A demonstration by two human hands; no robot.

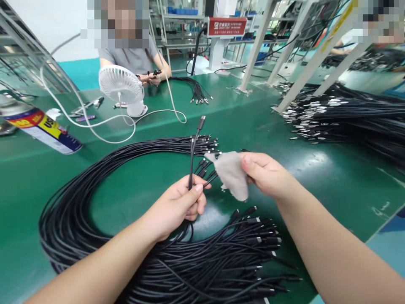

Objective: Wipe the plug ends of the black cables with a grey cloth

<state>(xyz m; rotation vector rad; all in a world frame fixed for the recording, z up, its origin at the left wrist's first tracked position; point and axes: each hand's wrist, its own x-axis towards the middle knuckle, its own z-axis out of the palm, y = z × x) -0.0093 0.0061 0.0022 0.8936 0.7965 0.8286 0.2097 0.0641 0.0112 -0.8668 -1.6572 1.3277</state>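
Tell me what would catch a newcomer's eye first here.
Most striking is the big curved bundle of black cables sweeping across the green table in the foreground. At the centre, the left hand grips a few cables, while the right hand pinches a grey cloth beside them. A white fan stands farther back, left of centre.

To the left of the white fan (122,84), a tilted spray can (41,128) bears dark letters starting "US" on a yellow patch and, on its red band, yellow figures that look like "80". Beyond the fan and to its right, a red sign (227,27) carries large white Chinese characters ending in 光, its smaller lines too blurred to read. Far right of the fan and nearer, a pale scrawl (381,208) on the green desk (253,116) is illegible.
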